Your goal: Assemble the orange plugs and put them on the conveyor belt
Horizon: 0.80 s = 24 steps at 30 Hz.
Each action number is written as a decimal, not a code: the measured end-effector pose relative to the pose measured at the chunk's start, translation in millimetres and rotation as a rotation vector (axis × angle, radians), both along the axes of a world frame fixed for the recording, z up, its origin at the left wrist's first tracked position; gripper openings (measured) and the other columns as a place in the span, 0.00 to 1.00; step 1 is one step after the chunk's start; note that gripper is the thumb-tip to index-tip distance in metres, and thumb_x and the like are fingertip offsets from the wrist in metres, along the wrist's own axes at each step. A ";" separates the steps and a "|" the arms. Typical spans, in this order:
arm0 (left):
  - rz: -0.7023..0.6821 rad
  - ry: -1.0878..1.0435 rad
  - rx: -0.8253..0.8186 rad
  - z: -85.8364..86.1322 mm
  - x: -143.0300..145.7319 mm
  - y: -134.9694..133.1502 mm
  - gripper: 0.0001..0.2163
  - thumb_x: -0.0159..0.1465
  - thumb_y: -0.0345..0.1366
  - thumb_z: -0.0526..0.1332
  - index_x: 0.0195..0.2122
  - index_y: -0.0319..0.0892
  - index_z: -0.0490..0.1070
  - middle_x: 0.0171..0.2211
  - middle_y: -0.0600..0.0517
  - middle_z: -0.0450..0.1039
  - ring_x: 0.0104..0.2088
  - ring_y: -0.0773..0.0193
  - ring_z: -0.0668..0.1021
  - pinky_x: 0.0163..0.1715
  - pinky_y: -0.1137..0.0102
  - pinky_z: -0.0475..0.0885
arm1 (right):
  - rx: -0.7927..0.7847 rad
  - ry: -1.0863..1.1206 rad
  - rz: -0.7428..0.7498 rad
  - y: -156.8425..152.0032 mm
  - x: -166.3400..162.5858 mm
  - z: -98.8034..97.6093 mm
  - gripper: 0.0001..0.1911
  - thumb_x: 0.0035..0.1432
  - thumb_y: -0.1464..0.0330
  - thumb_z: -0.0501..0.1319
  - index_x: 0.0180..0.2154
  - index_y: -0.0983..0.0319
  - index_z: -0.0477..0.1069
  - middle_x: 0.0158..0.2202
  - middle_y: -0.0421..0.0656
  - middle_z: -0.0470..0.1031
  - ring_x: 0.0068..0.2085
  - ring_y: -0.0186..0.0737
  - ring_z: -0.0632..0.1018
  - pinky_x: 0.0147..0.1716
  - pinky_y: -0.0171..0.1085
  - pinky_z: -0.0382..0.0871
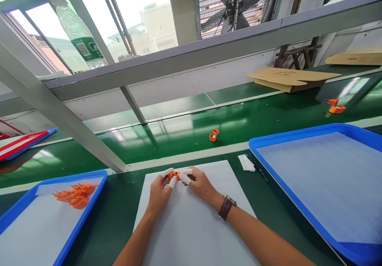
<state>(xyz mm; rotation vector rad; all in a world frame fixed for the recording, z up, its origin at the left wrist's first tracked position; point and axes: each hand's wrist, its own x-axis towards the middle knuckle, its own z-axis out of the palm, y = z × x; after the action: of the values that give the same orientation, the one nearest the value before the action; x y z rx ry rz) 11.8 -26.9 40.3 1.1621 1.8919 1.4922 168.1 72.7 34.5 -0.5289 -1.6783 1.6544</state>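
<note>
Both hands meet over a white paper sheet point(191, 222) on the dark green bench. My left hand point(161, 188) pinches one side of a small orange plastic part point(172, 175), with white covers on the fingertips. My right hand point(198, 182), also in white finger covers, grips the other side of it. The fingers hide much of the part, so its exact kind does not show. To the left, a blue tray point(80, 222) lined with white holds several orange plug-like parts point(78, 196) in a cluster.
A larger blue tray point(286, 190) lies at the right, beside a white scrap point(246, 163). On the green conveyor belt point(179, 132) sit an orange part point(213, 135) and more orange pieces point(337, 108). A grey post point(89, 134) slants down at the left. Cardboard point(286, 77) lies behind.
</note>
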 end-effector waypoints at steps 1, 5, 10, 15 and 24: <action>0.015 0.025 -0.003 -0.1 1.8 -0.2 0.17 0.61 0.41 0.67 0.50 0.42 0.75 0.49 0.44 0.79 0.49 0.54 0.82 0.51 0.58 0.78 | 0.010 0.005 -0.018 -0.3 -0.1 -0.5 0.14 0.61 0.59 0.63 0.41 0.60 0.80 0.38 0.44 0.79 0.33 0.38 0.79 0.34 0.39 0.75; 0.061 0.066 0.043 0.8 9.0 0.2 0.13 0.60 0.39 0.66 0.45 0.42 0.77 0.47 0.45 0.80 0.45 0.55 0.83 0.48 0.58 0.79 | 0.019 0.030 -0.019 -2.8 -2.8 -6.1 0.14 0.58 0.63 0.66 0.45 0.61 0.77 0.37 0.44 0.80 0.35 0.40 0.80 0.36 0.39 0.76; -0.100 -0.005 -0.002 4.9 8.9 -3.4 0.20 0.60 0.36 0.67 0.54 0.43 0.73 0.53 0.44 0.76 0.50 0.55 0.81 0.52 0.57 0.78 | 0.022 -0.011 -0.091 -2.2 -4.6 -10.4 0.13 0.57 0.65 0.64 0.45 0.62 0.77 0.39 0.47 0.81 0.37 0.42 0.81 0.37 0.41 0.77; -0.145 0.249 -0.014 6.2 6.7 -11.5 0.19 0.61 0.36 0.65 0.55 0.49 0.74 0.55 0.49 0.73 0.45 0.59 0.82 0.48 0.59 0.80 | 0.054 -0.048 -0.113 -3.1 -1.2 -4.9 0.12 0.57 0.67 0.63 0.43 0.62 0.77 0.35 0.45 0.81 0.33 0.41 0.79 0.33 0.39 0.75; -0.084 0.484 0.064 -0.5 12.4 -15.7 0.17 0.61 0.31 0.64 0.51 0.51 0.75 0.44 0.51 0.76 0.38 0.61 0.81 0.39 0.65 0.80 | 0.278 -0.113 -0.055 -10.4 4.7 2.9 0.10 0.58 0.70 0.61 0.42 0.59 0.77 0.36 0.42 0.76 0.32 0.38 0.74 0.31 0.38 0.70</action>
<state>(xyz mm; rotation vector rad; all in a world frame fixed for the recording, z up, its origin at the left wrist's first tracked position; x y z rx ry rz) 24.2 -42.6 39.7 1.7342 2.0708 1.3163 172.9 62.3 37.4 -0.5330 -1.9199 1.3448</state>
